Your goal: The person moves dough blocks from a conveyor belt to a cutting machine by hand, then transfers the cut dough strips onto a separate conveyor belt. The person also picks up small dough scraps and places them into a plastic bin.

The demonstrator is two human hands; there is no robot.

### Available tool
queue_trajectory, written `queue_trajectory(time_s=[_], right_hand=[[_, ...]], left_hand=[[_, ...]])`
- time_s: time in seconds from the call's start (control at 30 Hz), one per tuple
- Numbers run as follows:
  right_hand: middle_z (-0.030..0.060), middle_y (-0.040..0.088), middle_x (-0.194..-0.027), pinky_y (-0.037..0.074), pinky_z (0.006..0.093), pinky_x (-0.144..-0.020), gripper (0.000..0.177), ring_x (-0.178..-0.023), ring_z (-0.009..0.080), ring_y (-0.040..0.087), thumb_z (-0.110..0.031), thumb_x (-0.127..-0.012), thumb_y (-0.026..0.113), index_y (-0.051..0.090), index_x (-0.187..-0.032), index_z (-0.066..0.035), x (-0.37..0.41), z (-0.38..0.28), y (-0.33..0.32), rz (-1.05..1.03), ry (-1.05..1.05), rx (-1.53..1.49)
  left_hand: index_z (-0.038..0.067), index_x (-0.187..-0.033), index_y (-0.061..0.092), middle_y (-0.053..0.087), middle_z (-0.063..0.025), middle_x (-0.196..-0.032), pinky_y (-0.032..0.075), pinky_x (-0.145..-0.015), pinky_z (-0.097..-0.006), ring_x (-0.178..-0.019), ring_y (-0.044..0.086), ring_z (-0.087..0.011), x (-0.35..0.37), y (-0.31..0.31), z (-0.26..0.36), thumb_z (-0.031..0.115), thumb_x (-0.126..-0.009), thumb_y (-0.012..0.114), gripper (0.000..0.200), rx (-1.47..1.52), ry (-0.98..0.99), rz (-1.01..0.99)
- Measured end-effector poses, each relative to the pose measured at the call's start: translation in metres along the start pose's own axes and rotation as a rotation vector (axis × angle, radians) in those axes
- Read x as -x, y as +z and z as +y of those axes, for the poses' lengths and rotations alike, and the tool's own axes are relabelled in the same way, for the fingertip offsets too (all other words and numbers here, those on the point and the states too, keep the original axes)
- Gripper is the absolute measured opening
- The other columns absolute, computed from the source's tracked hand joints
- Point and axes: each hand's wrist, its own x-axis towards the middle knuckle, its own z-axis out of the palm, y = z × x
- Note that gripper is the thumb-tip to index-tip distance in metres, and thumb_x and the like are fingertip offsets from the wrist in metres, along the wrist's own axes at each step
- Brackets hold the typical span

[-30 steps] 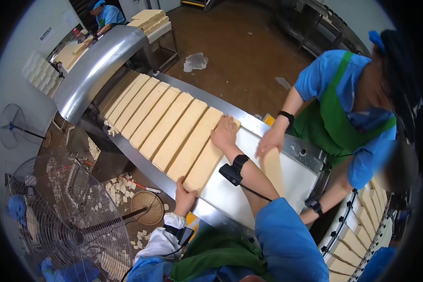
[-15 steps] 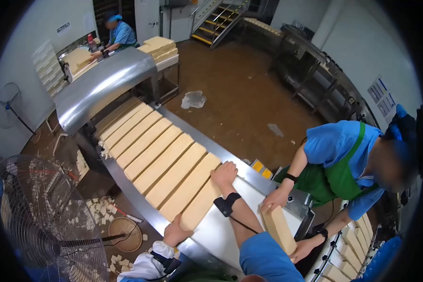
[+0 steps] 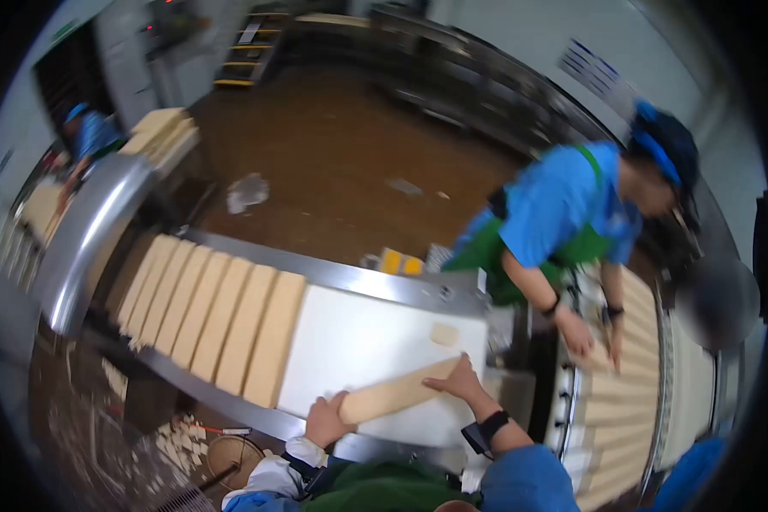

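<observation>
A long, pale yellow block (image 3: pixel 397 395) lies slanted across the bare white belt (image 3: pixel 341 328), held between my two hands. My left hand (image 3: pixel 326 421) grips its near left end. At its far right end, my right hand (image 3: pixel 461 381) has its fingers wrapped over the tip. Just beyond that hand lies a small pale square piece (image 3: pixel 443 334). To the left, several similar blocks (image 3: pixel 268 341) lie side by side across the belt, apart from the one I hold.
A co-worker (image 3: pixel 563 222) leans over a second conveyor (image 3: pixel 623 401) of blocks at right. A steel hood (image 3: pixel 102 239) covers the belt's far left, with another person (image 3: pixel 93 136) behind it. Scraps (image 3: pixel 179 439) and a fan (image 3: pixel 93 435) are at lower left.
My hands have moved the end block away from the row, rightward along the belt. The co-worker's hands have gone from the belt's end to the second conveyor. My view has turned right.
</observation>
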Motion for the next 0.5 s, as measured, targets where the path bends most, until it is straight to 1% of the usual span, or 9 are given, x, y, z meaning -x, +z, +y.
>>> queue_trajectory(time_s=[0.07, 0.1, 0.17, 0.2, 0.23, 0.27, 0.3, 0.37, 0.5], right_hand=[[0.0260, 0.046, -0.134, 0.039, 0.0495, -0.104, 0.132, -0.128, 0.0455, 0.039, -0.050, -0.047, 0.091, 0.020, -0.147, -0.001, 0.045, 0.008, -0.019, -0.163, 0.076, -0.027], [0.0245, 0.048, -0.132, 0.038, 0.0496, -0.105, 0.133, -0.129, 0.0440, 0.039, -0.048, -0.045, 0.092, 0.018, -0.150, -0.015, 0.059, -0.001, -0.022, -0.161, -0.003, 0.184], [0.0249, 0.049, -0.132, 0.043, 0.0523, -0.096, 0.123, -0.124, 0.0454, 0.042, -0.039, -0.043, 0.091, 0.027, -0.147, -0.034, 0.060, 0.011, -0.004, -0.104, -0.044, 0.300], [0.0230, 0.052, -0.125, 0.046, 0.0520, -0.090, 0.115, -0.117, 0.0440, 0.048, -0.035, -0.042, 0.090, 0.036, -0.143, -0.032, 0.062, 0.015, 0.008, 0.054, -0.069, 0.317], [0.0198, 0.056, -0.113, 0.048, 0.0495, -0.082, 0.088, -0.104, 0.0393, 0.055, -0.034, -0.052, 0.085, 0.050, -0.132, -0.030, 0.068, 0.008, -0.001, 0.151, -0.076, 0.248], [0.0177, 0.057, -0.104, 0.048, 0.0479, -0.074, 0.054, -0.092, 0.0361, 0.058, -0.033, -0.068, 0.074, 0.060, -0.120, -0.028, 0.056, 0.028, 0.028, 0.376, -0.182, 0.171], [0.0150, 0.056, -0.103, 0.047, 0.0481, -0.078, 0.039, -0.099, 0.0339, 0.056, -0.022, -0.080, 0.061, 0.062, -0.118, -0.028, 0.067, 0.016, 0.013, 0.304, -0.085, 0.115], [0.0201, 0.049, -0.112, 0.044, 0.0504, -0.077, 0.040, -0.097, 0.0396, 0.051, -0.015, -0.080, 0.057, 0.060, -0.119, -0.025, 0.072, 0.027, 0.026, 0.401, -0.041, 0.093], [0.0246, 0.047, -0.115, 0.042, 0.0522, -0.083, 0.046, -0.099, 0.0420, 0.048, -0.013, -0.081, 0.054, 0.060, -0.124, -0.026, 0.123, 0.072, -0.013, 0.431, 0.106, 0.039]], left_hand=[[0.021, -0.130, 0.050, 0.056, -0.0252, -0.101, 0.050, -0.084, -0.0478, -0.095, 0.057, -0.0429, -0.002, 0.008, -0.003, 0.035, -0.055, 0.084, 0.083, -0.021, 0.091, 0.007], [0.021, -0.130, 0.049, 0.057, -0.0249, -0.100, 0.051, -0.084, -0.0482, -0.095, 0.057, -0.0431, -0.003, 0.009, -0.003, 0.033, -0.053, 0.085, 0.086, -0.018, 0.085, 0.003], [0.019, -0.132, 0.045, 0.060, -0.0230, -0.101, 0.051, -0.083, -0.0491, -0.093, 0.058, -0.0434, -0.006, 0.010, 0.002, 0.029, -0.048, 0.088, 0.095, -0.065, 0.056, -0.016], [0.018, -0.131, 0.045, 0.060, -0.0222, -0.102, 0.051, -0.083, -0.0491, -0.093, 0.058, -0.0431, -0.009, 0.010, 0.007, 0.029, -0.049, 0.088, 0.093, -0.070, 0.065, -0.024], [0.017, -0.129, 0.046, 0.061, -0.0214, -0.103, 0.051, -0.083, -0.0491, -0.093, 0.058, -0.0427, -0.010, 0.009, 0.015, 0.029, -0.049, 0.087, 0.091, -0.074, 0.065, -0.028], [0.015, -0.128, 0.046, 0.061, -0.0205, -0.105, 0.051, -0.083, -0.0491, -0.094, 0.058, -0.0424, -0.013, 0.013, 0.019, 0.028, -0.050, 0.087, 0.090, -0.078, 0.060, -0.026], [0.014, -0.127, 0.047, 0.061, -0.0200, -0.105, 0.051, -0.083, -0.0491, -0.094, 0.058, -0.0420, -0.019, 0.017, 0.018, 0.027, -0.050, 0.087, 0.087, -0.100, 0.073, -0.042], [0.013, -0.124, 0.048, 0.062, -0.0188, -0.105, 0.050, -0.083, -0.0489, -0.095, 0.057, -0.0414, -0.031, 0.026, 0.019, 0.026, -0.051, 0.086, 0.083, -0.139, 0.095, -0.049], [0.011, -0.119, 0.051, 0.063, -0.0178, -0.103, 0.048, -0.083, -0.0470, -0.095, 0.057, -0.0409, -0.029, 0.055, 0.079, 0.024, -0.054, 0.084, 0.074, -0.178, 0.300, 0.024]])
